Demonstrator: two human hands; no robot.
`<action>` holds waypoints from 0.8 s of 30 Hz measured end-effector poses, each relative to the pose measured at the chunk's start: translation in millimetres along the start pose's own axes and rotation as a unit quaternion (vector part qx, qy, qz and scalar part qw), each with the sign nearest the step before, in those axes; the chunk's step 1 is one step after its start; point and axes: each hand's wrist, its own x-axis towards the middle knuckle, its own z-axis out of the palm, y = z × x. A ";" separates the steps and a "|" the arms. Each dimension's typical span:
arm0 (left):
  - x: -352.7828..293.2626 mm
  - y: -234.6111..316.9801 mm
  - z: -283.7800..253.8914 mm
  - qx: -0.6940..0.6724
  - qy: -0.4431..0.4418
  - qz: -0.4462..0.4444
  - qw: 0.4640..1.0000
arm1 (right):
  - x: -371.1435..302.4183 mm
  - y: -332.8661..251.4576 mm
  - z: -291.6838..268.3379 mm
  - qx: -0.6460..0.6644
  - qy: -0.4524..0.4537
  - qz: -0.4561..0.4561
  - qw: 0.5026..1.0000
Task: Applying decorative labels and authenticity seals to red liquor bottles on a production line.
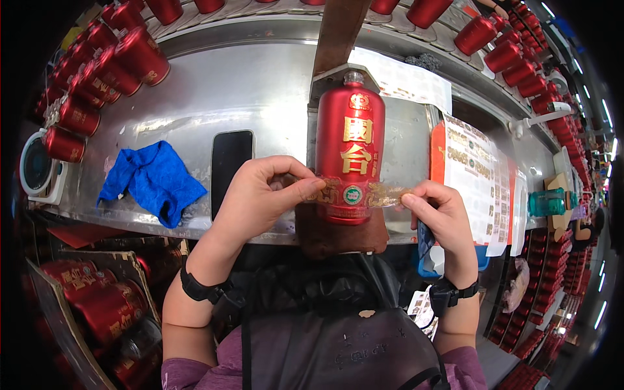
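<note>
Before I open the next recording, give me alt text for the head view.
The left hand and right hand hold a clear, printed strip low across a red bottle. A blue cloth and phone lie left, label sheets right.

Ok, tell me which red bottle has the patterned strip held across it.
The central red bottle, lying face up on the brown support. The patterned strip spans its lower front; the other bottles sit away from it.
</note>
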 end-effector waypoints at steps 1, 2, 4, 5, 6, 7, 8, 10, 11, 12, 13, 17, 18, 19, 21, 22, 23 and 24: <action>-0.2 -0.1 -0.3 0.011 0.003 -0.003 1.000 | 1.8 2.0 1.1 -0.009 -0.001 -0.004 1.000; 0.2 -1.6 -0.9 0.013 0.001 -0.005 1.000 | 3.5 4.0 1.5 -0.006 0.001 -0.003 1.000; 2.0 -8.4 -2.3 0.017 0.004 -0.003 1.000 | 7.4 8.1 2.7 -0.014 -0.008 0.005 1.000; 3.1 -11.4 -2.5 0.020 0.000 -0.006 1.000 | 8.6 9.1 4.1 -0.010 -0.006 0.007 1.000; 4.4 -14.5 -2.5 0.032 0.028 0.021 0.999 | 9.6 9.4 5.6 -0.008 -0.003 0.007 1.000; 5.0 -16.3 -2.5 0.044 0.056 0.048 0.996 | 10.9 9.5 6.6 -0.005 0.000 0.006 1.000; 5.5 -19.3 -2.5 0.048 0.053 0.046 0.996 | 12.1 11.0 6.7 0.000 0.002 0.008 1.000; 7.3 -24.7 -0.8 0.031 0.128 0.075 0.988 | 14.2 15.7 3.3 0.009 0.074 -0.001 0.997; 7.8 -23.4 2.5 0.033 0.125 0.073 0.989 | 16.0 16.1 0.4 0.004 0.098 0.014 0.995; 8.2 -20.5 8.1 0.065 0.104 0.092 0.988 | 15.8 12.8 2.4 0.008 0.101 0.016 0.995; 8.6 -19.8 14.1 0.097 0.084 0.109 0.986 | 15.3 2.5 9.6 0.042 0.094 -0.011 0.995; 13.0 -11.8 36.0 0.005 -0.004 0.127 0.992 | 19.7 -4.8 35.6 0.066 0.030 -0.049 0.996; 14.1 -7.8 38.3 0.008 -0.008 0.126 0.992 | 20.8 -5.4 40.8 0.052 0.026 -0.055 0.997; 14.2 -5.1 39.6 -0.017 -0.016 0.111 0.994 | 21.9 -5.9 44.7 0.055 0.027 -0.055 0.997; 14.4 -2.0 41.0 -0.039 -0.025 0.094 0.995 | 24.1 -5.8 49.3 0.081 0.011 -0.049 0.995; 13.5 -0.6 41.4 -0.052 -0.026 0.093 0.994 | 24.6 -5.3 50.3 0.084 0.012 -0.049 0.995; 12.8 0.0 41.4 -0.066 -0.027 0.091 0.993 | 25.2 -4.7 51.0 0.093 0.012 -0.047 0.994; 12.8 -1.6 40.7 -0.064 -0.028 0.090 0.994 | 25.6 -4.0 51.8 0.102 0.012 -0.045 0.994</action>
